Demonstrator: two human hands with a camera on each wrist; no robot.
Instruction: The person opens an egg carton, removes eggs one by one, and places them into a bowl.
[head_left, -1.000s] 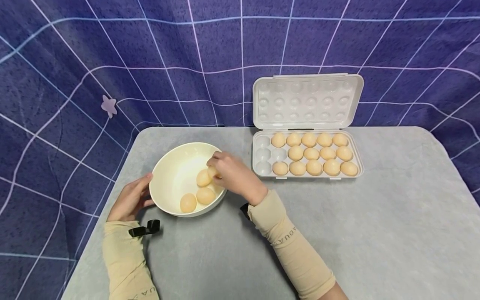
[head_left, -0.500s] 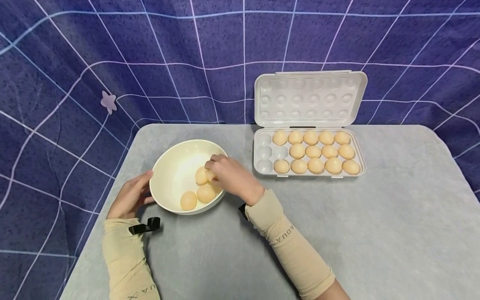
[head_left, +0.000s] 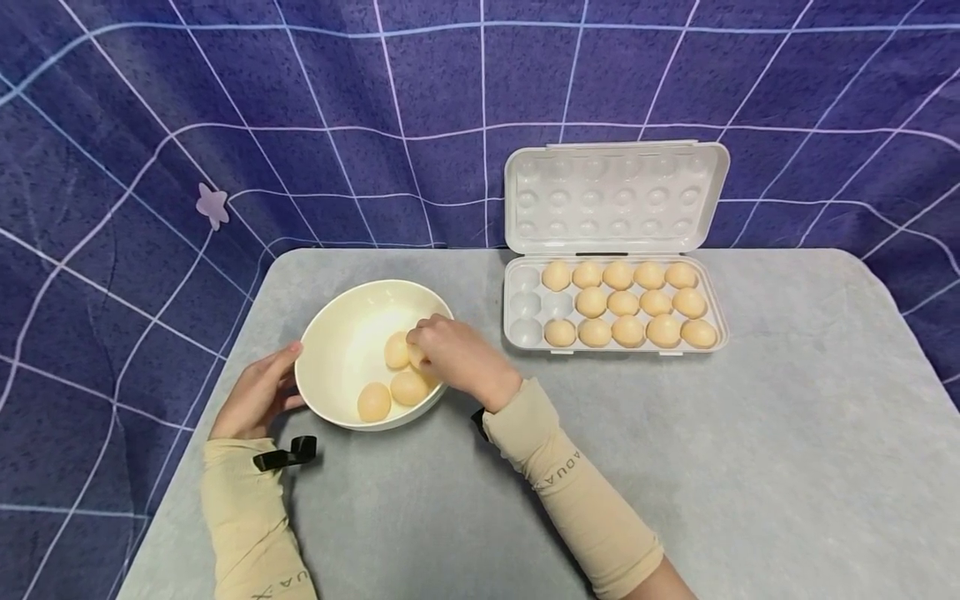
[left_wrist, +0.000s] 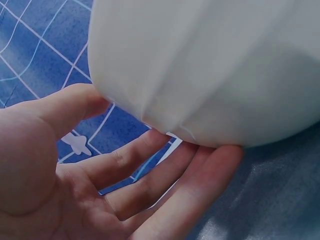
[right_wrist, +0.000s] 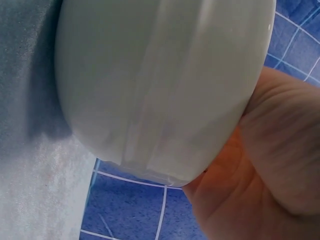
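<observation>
A cream-white bowl (head_left: 337,333) stands at the left of the table with several light-brown eggs (head_left: 373,402) in its near right part. My left hand (head_left: 258,396) holds the bowl's left side, thumb at the rim and fingers against the outer wall; the left wrist view shows those fingertips on the ribbed wall. Reaching over the right rim, my right hand (head_left: 457,354) grips an egg (head_left: 417,358) low inside the bowl, beside the other eggs. The hand covers much of this egg. In the right wrist view the bowl's wall hides the right fingertips.
An open clear plastic egg carton (head_left: 525,304) stands at the back, right of the bowl, its lid (head_left: 615,200) upright against the purple grid cloth (head_left: 300,83). Eggs fill most of its cups; several cups on its left side are bare. The grey table (head_left: 712,467) extends right.
My right hand has moved slightly down and left inside the bowl with the egg, its fingers now closer to the other eggs. The left hand has stayed on the bowl.
</observation>
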